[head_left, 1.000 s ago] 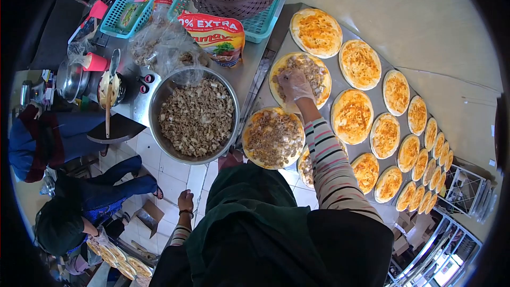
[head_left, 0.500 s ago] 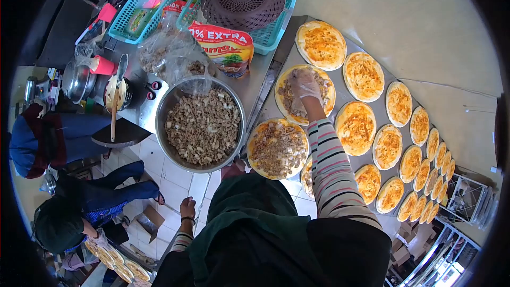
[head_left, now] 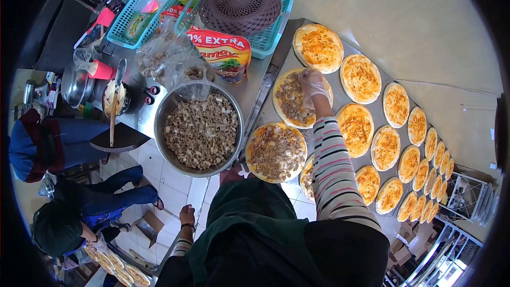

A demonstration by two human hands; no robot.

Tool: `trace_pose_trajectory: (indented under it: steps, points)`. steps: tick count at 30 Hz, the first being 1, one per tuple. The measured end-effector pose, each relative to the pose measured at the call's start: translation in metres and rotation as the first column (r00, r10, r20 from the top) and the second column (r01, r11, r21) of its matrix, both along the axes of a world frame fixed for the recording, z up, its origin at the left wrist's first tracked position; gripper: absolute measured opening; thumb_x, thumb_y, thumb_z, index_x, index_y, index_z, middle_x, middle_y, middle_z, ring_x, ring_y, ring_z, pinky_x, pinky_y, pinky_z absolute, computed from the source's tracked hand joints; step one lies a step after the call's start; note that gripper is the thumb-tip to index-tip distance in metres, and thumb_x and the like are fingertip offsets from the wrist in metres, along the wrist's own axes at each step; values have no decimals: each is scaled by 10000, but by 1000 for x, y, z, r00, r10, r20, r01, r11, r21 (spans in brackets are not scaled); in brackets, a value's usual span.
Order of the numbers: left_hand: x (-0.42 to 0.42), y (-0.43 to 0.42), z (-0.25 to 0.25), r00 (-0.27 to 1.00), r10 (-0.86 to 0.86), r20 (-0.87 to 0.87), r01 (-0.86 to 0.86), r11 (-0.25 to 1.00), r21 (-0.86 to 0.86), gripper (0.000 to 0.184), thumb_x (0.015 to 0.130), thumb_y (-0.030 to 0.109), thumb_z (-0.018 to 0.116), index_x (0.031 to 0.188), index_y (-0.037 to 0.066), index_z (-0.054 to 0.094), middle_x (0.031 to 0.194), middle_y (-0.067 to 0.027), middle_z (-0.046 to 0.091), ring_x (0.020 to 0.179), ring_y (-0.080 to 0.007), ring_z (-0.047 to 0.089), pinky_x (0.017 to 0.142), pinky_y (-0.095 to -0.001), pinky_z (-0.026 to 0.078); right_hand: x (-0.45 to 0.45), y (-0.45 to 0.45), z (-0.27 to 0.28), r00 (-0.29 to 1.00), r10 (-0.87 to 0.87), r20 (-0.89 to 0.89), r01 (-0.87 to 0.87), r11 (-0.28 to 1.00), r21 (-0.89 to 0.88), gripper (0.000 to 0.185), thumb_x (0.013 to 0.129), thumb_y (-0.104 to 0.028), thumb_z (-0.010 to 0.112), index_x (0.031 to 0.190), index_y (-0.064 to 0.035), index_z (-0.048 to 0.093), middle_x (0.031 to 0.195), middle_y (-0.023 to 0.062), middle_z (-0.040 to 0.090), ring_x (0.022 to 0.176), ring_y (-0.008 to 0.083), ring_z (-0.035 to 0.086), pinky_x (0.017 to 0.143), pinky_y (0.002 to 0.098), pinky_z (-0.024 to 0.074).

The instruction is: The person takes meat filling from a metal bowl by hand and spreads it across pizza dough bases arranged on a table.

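My right hand (head_left: 314,86), in a clear plastic glove, rests on the right part of a round flatbread base (head_left: 277,107) spread with crumbled meat topping (head_left: 293,101). Its fingers lie against the topping, and no tool shows in it. Nearer me sits another base covered with meat topping (head_left: 276,151). A large metal bowl (head_left: 159,143) of the chopped meat mixture (head_left: 202,130) stands to the left. My left hand (head_left: 187,216) hangs low over the floor beside my body, its fingers curled and nothing visible in them.
Several sauced bases (head_left: 355,129) cover the metal table on the right. Behind the bowl are a red pouch (head_left: 226,53), plastic bags (head_left: 170,64) and teal baskets (head_left: 271,42). A pan with a wooden spatula (head_left: 113,111) stands left. Another person (head_left: 69,218) works at lower left.
My right hand has moved slightly right and up across the topped base, exposing more meat on its left side. My left hand stays low, dropping slightly. The view has shifted a little.
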State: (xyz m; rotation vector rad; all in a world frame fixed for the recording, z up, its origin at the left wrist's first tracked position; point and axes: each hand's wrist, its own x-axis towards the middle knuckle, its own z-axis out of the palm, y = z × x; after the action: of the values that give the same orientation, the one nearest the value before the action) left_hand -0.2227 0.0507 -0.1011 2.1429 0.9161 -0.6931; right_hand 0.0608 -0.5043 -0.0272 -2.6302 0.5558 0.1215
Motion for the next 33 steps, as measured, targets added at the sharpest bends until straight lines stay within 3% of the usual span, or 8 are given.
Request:
trace_pose_trajectory:
  steps: [8, 12, 17, 22, 24, 29, 31, 33]
  points:
    - [7, -6, 6, 997, 69, 40, -68, 997, -41, 259, 647, 122, 513, 869, -8, 545, 832, -120, 566, 794, -196, 522, 703, -275, 398, -8, -29, 0, 987, -159, -5, 159, 987, 26, 187, 667, -217, 498, 756, -69, 569, 748, 155, 550, 694, 275, 542, 623, 349, 426]
    - [-4, 7, -11, 1000, 3, -4, -3, 1000, 23, 257, 648, 115, 516, 874, -4, 546, 836, -124, 565, 793, -198, 524, 704, -278, 400, -25, -42, -21, 995, 98, 10, -95, 983, -156, 190, 682, -224, 473, 750, -74, 568, 723, 158, 545, 656, 278, 535, 597, 351, 426]
    - [-10, 12, -17, 999, -48, 13, 48, 999, 8, 253, 654, 109, 513, 883, 7, 546, 841, -131, 564, 771, -209, 534, 696, -275, 410, -56, -26, -17, 947, 278, 160, -274, 961, -43, 141, 689, -169, 456, 698, -56, 539, 651, 155, 524, 624, 276, 520, 606, 352, 414]
    - [7, -3, -1, 996, -85, 41, 85, 996, 0, 255, 657, 112, 510, 884, -2, 542, 839, -130, 565, 770, -213, 534, 698, -278, 410, -87, -25, -13, 976, 219, 11, -217, 971, -97, 109, 696, -145, 480, 666, -66, 550, 705, 125, 529, 680, 245, 515, 631, 324, 406]
    - [8, -7, -3, 994, -92, 53, 94, 995, -26, 256, 659, 113, 510, 884, -5, 540, 838, -130, 565, 776, -215, 533, 700, -281, 409, -87, -12, -6, 953, 199, 228, -225, 970, 94, 128, 706, -155, 471, 674, -60, 552, 714, 113, 530, 686, 247, 516, 629, 339, 405]
    - [10, -9, -15, 990, -89, 113, 96, 994, -55, 256, 664, 106, 509, 889, -13, 536, 834, -128, 563, 787, -195, 524, 709, -264, 399, -93, 24, -35, 778, 596, 198, -550, 799, -242, 140, 739, -151, 428, 734, -89, 553, 759, 68, 534, 747, 238, 492, 683, 290, 404]
    - [19, -23, 2, 993, -50, 104, 58, 995, -79, 257, 665, 101, 507, 892, -16, 533, 838, -125, 562, 784, -189, 522, 707, -259, 397, -99, 10, -31, 592, 801, -92, -699, 453, -553, 159, 726, -117, 407, 818, -84, 532, 896, 73, 501, 848, 222, 479, 736, 300, 404]
    - [19, -23, 10, 996, -14, 85, 23, 995, -99, 257, 666, 96, 505, 894, -20, 530, 842, -122, 560, 780, -184, 520, 706, -254, 395, -104, -7, -29, 703, 711, 3, -646, 640, -415, 134, 727, -136, 425, 769, -80, 540, 818, 74, 512, 795, 232, 483, 712, 302, 401]
